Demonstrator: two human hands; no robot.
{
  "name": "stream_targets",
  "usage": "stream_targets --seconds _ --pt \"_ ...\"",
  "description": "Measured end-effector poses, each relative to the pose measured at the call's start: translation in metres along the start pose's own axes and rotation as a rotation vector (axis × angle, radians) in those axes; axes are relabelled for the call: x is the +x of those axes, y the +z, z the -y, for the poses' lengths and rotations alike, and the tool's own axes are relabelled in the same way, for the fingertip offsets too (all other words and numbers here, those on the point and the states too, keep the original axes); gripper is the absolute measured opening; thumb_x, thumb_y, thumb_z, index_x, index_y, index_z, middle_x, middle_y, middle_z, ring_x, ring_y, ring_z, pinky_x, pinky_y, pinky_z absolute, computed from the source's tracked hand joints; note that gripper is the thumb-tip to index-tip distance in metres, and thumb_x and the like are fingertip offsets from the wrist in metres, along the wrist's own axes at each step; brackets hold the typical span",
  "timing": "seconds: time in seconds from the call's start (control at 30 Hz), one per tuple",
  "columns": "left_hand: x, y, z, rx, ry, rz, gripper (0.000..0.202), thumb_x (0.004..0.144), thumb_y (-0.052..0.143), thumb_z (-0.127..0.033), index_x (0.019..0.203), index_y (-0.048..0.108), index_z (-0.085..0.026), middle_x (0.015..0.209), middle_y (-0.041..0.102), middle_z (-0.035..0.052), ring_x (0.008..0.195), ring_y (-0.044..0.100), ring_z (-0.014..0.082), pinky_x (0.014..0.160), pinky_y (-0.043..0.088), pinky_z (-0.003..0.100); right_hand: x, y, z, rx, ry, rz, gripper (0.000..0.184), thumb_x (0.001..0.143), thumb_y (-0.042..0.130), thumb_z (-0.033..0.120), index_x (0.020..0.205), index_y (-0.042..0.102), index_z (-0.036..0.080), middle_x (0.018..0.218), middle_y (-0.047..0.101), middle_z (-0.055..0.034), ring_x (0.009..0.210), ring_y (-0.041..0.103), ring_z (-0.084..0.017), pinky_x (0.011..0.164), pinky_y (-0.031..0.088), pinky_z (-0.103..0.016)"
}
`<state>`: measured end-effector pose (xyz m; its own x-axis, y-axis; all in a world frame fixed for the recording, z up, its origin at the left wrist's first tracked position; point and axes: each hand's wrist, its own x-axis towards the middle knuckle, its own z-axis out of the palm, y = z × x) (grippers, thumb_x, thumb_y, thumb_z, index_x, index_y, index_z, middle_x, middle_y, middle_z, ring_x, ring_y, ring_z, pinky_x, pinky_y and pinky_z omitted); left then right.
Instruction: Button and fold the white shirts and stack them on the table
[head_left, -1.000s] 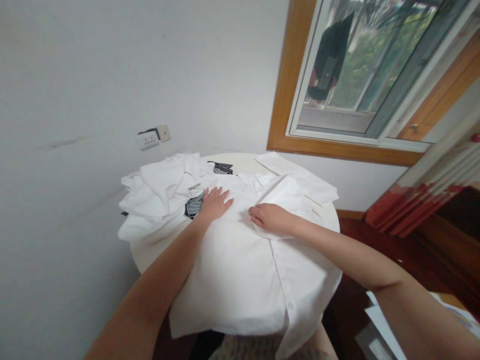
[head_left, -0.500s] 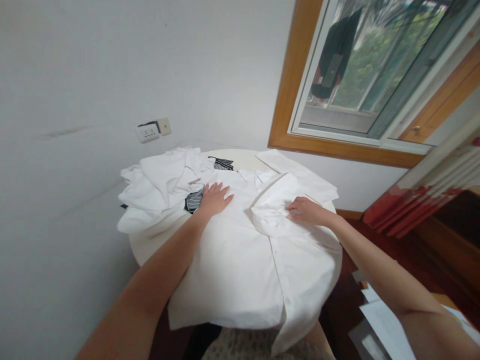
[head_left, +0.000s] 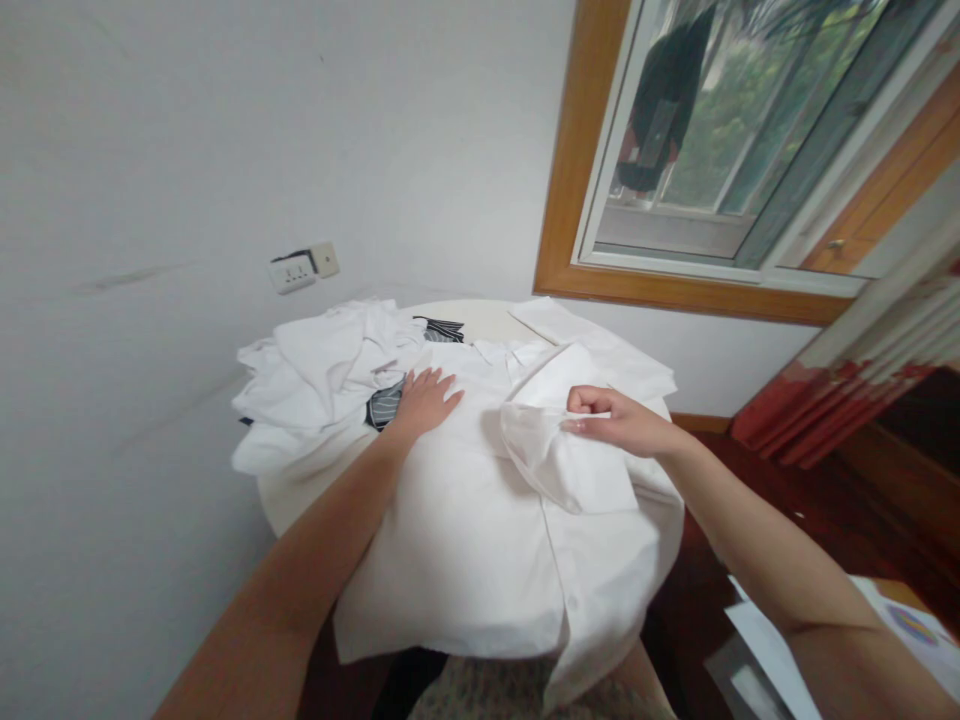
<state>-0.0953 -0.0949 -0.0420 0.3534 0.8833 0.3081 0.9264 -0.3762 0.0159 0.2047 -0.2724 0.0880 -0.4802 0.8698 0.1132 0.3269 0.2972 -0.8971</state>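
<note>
A white button-up shirt (head_left: 465, 540) lies spread over a small round white table (head_left: 289, 505), its hem hanging off the near edge. My left hand (head_left: 425, 400) rests flat on the shirt's upper left, fingers stretched out, beside a dark striped cloth (head_left: 384, 405). My right hand (head_left: 611, 416) pinches a folded-over sleeve or flap of the shirt (head_left: 559, 460) and holds it slightly lifted off the shirt's right side.
A heap of crumpled white garments (head_left: 315, 375) sits on the table's far left. A folded white piece (head_left: 600, 350) lies at the far right. A wall socket (head_left: 292, 272) and a wood-framed window (head_left: 570, 200) stand behind. Red curtain fabric (head_left: 825, 400) hangs at the right.
My right hand moved from the shirt's middle to the right, then closed on the folded sleeve part and lifted it. The left hand stayed pressed in place.
</note>
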Motion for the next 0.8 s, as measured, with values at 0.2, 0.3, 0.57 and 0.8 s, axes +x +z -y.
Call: stream_targets --seconds 0.2,0.3,0.57,0.8 --pt "0.001 -0.014 -0.003 -0.126 0.129 -0.086 0.040 0.092 0.041 -0.040 0.122 0.062 -0.026 0.134 0.058 0.0053 0.129 0.045 0.0237 0.113 0.025 0.047 0.036 0.087 -0.002 0.463 0.043 0.134 0.036 0.076 0.072 0.043 0.075 0.043 0.022 0.065 0.040 0.0081 0.054 0.037 -0.007 0.050 0.030 -0.018" --pt "0.000 -0.024 -0.009 -0.276 0.269 -0.114 0.039 0.092 0.039 -0.039 0.114 0.067 -0.023 0.122 0.065 0.0051 0.118 0.053 0.0203 0.107 0.036 0.038 0.045 0.107 -0.006 0.454 0.005 0.369 0.029 0.076 0.073 0.043 0.083 0.055 0.021 0.077 0.056 0.0051 0.070 0.053 -0.008 0.066 0.043 -0.019" --pt "-0.010 -0.052 -0.033 -0.421 0.534 0.014 0.041 0.094 0.038 -0.043 0.084 0.071 -0.021 0.084 0.071 0.0046 0.088 0.059 0.0180 0.088 0.042 0.031 0.074 0.022 -0.045 0.308 0.041 -0.050 0.032 0.084 0.062 0.049 0.088 0.061 0.017 0.082 0.070 -0.0040 0.072 0.065 -0.013 0.070 0.053 -0.026" --pt "-0.017 -0.057 -0.040 -0.451 0.716 0.234 0.017 0.079 0.047 -0.019 0.072 0.062 -0.019 0.071 0.062 0.0026 0.075 0.052 0.0159 0.076 0.039 0.027 0.104 -0.060 -0.098 -0.782 0.320 -0.462 0.033 0.089 0.046 0.013 0.117 0.063 0.020 0.105 0.066 -0.0096 0.095 0.062 -0.020 0.085 0.048 -0.030"
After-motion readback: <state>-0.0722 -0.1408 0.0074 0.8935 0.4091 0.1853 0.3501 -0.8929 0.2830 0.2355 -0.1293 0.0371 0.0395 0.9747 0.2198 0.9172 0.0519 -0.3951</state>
